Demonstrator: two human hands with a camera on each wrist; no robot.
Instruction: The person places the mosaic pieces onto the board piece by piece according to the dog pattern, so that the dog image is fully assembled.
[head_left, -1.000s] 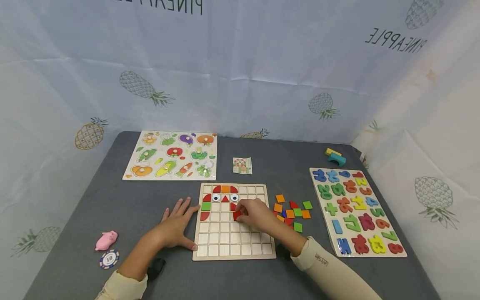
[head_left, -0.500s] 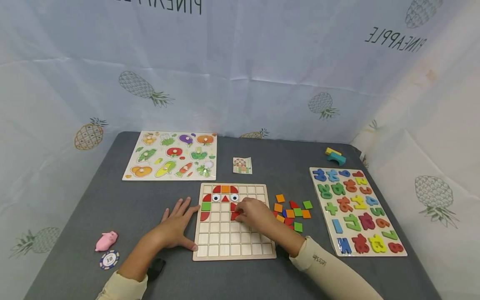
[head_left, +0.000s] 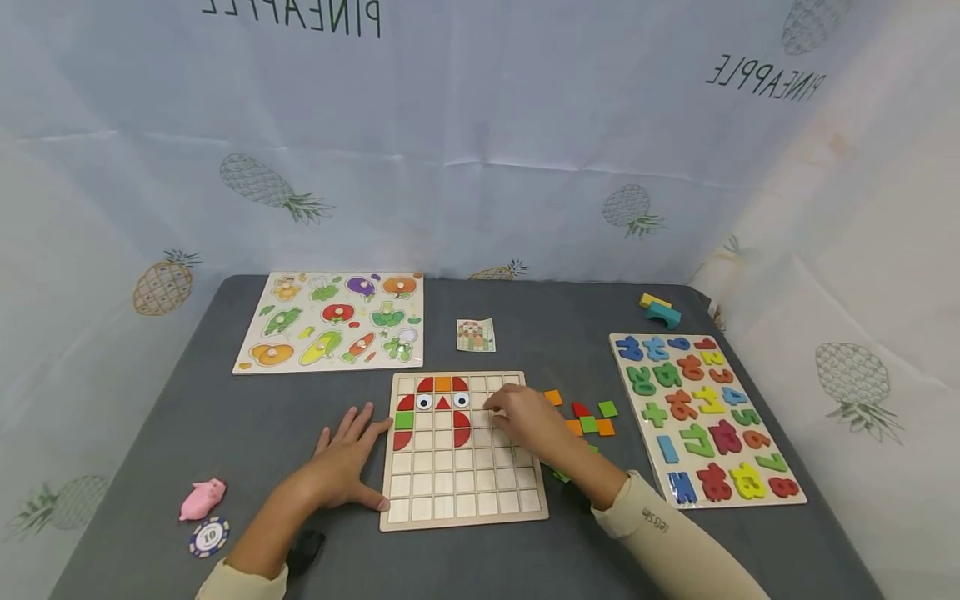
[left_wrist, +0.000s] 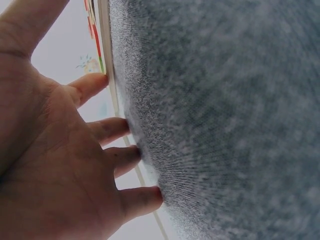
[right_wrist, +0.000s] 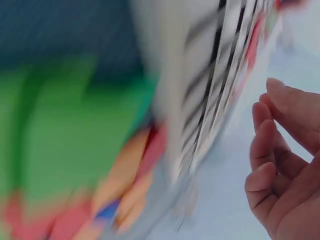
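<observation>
In the head view, a wooden grid board (head_left: 465, 483) carries a face of coloured tiles in its upper left part. It has two eye tiles (head_left: 461, 401), a red triangle (head_left: 443, 403), an orange square (head_left: 443, 384), a green square (head_left: 404, 420) and several red quarter-round tiles (head_left: 462, 437). My left hand (head_left: 339, 467) lies with fingers spread, forefinger and thumb at the board's left edge. Over the right part of the grid is my right hand (head_left: 528, 421); the right wrist view shows its fingers (right_wrist: 262, 140) loosely curled near the thumb, with nothing between them.
Loose tiles (head_left: 588, 425) lie right of the board, partly hidden by my forearm. Further right is a letter puzzle (head_left: 693, 442); a vegetable puzzle (head_left: 337, 333) is at back left. A picture card (head_left: 476, 335), pink pig (head_left: 202, 500), chip (head_left: 209, 537) and blocks (head_left: 663, 314) lie around.
My right hand has let go of a red quarter-round tile, now in the grid below another, and moved right and slightly up. My left hand stays at the board's edge. The head view has shifted slightly.
</observation>
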